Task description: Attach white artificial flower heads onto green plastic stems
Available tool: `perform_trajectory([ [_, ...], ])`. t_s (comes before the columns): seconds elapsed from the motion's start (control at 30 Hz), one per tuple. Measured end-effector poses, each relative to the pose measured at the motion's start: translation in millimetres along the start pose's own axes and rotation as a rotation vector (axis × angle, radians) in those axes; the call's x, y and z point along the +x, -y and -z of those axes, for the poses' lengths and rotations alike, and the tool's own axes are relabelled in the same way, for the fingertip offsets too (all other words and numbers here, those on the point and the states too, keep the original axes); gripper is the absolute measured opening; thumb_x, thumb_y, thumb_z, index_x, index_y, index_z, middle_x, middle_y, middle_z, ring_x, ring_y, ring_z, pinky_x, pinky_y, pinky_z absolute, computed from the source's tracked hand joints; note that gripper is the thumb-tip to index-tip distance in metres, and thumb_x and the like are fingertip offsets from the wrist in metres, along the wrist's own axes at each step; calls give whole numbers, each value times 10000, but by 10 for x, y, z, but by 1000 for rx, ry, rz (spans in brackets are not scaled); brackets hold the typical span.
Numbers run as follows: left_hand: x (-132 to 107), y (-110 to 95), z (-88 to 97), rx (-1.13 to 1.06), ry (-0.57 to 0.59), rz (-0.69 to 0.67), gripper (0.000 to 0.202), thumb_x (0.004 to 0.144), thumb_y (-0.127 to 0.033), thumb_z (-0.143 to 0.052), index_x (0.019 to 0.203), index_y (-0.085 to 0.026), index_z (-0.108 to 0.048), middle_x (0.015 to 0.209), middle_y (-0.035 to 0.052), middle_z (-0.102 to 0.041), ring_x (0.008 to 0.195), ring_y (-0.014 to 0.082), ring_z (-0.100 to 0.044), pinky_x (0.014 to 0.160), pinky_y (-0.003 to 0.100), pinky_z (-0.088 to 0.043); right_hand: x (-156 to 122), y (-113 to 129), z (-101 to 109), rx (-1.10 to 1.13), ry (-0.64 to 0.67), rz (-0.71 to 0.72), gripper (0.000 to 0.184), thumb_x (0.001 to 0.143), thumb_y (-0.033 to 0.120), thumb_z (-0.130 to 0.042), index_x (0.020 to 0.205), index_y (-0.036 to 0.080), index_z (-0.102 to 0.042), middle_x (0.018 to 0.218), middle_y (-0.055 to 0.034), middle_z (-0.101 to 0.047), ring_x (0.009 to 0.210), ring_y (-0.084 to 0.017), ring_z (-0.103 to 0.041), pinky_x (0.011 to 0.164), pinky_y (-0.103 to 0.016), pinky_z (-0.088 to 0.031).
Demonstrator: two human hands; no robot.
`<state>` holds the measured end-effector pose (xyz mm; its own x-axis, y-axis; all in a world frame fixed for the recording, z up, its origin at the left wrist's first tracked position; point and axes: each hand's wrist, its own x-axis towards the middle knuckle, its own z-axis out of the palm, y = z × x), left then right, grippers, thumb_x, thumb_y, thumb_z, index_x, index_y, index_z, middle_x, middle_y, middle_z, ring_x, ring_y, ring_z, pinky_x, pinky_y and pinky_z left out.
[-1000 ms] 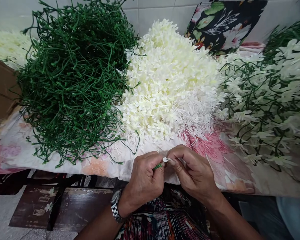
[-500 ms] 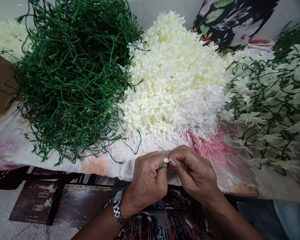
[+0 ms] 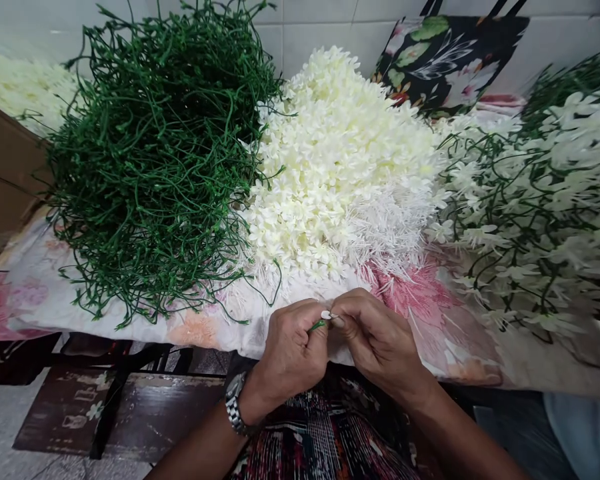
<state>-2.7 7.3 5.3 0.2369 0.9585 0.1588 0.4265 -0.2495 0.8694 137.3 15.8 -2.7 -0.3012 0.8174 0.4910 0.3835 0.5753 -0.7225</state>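
Close together at the table's front edge, both hands are closed at the fingertips. My left hand (image 3: 294, 347), with a watch (image 3: 235, 403) on the wrist, grips a green plastic stem (image 3: 317, 325) whose end sticks out between thumb and fingers. A small white petal piece (image 3: 326, 315) shows between the two hands. My right hand (image 3: 380, 340) pinches at this white piece; its far part is hidden by the fingers. Beyond the hands lie a heap of white artificial blossoms (image 3: 330, 160) and thin white stamen pieces (image 3: 387, 227).
A tall heap of green plastic stems (image 3: 160, 160) stands at the left, beside a cardboard box (image 3: 10, 180). Assembled white flowers on stems (image 3: 525, 220) pile up at the right. A floral cloth (image 3: 205, 327) covers the table. A black flowered bag (image 3: 450, 63) leans against the tiled wall.
The camera view has tilted up slightly, so more of the wall and bag shows. Both hands keep the same pinch on the stem and white piece, with hardly any shift.
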Motion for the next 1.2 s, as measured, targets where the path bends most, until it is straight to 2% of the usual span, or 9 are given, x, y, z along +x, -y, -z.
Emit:
perform_trajectory([
  [0.17,5,-10,52,-112,10,25,257,776,-97,-416,540,-183,-365,517,-49,-359,493,88,-356,469,208,-269,17,1,94,38,51,-71,64,845,147,-517,884,187,-550,731,-3,-585,655,-106,-567,575,-217,-470],
  [0.3,-24,1,60,-166,8,29,232,764,-92,-420,549,-175,-448,526,-43,-398,501,93,-381,475,209,-290,-5,3,203,49,104,-85,166,834,229,-555,993,183,-547,827,-30,-597,748,-135,-576,644,-257,-490],
  [0.37,-36,12,54,-174,-2,21,203,749,-79,-424,593,-167,-518,544,-37,-438,514,96,-407,483,207,-308,-16,12,239,55,87,-63,201,834,250,-555,1021,179,-541,838,-37,-590,764,-144,-571,657,-273,-491],
  [0.47,-40,21,47,-177,-24,-13,190,735,-71,-433,653,-158,-580,546,-38,-446,502,92,-413,473,199,-317,-24,37,256,32,-7,-10,154,820,174,-555,974,181,-559,809,-32,-582,754,-141,-567,653,-272,-484],
  [0.6,-32,2,49,-141,-23,-35,209,736,-73,-430,585,-157,-547,512,-43,-404,477,87,-392,454,197,-301,-27,69,238,-58,-30,67,141,781,62,-555,848,182,-586,742,-15,-554,674,-119,-550,581,-240,-462],
  [0.9,-18,-14,38,-59,32,-52,226,739,-73,-400,547,-163,-480,508,-40,-387,478,86,-399,470,204,-301,-18,71,206,-82,74,54,114,822,62,-486,815,164,-535,717,-17,-535,665,-109,-526,574,-226,-447],
  [1.2,-10,-5,9,-4,24,-8,211,725,-71,-391,543,-178,-401,514,-42,-370,490,87,-375,482,213,-282,-20,6,105,-112,69,58,126,843,61,-438,813,182,-455,684,-7,-489,626,-108,-477,528,-221,-418],
])
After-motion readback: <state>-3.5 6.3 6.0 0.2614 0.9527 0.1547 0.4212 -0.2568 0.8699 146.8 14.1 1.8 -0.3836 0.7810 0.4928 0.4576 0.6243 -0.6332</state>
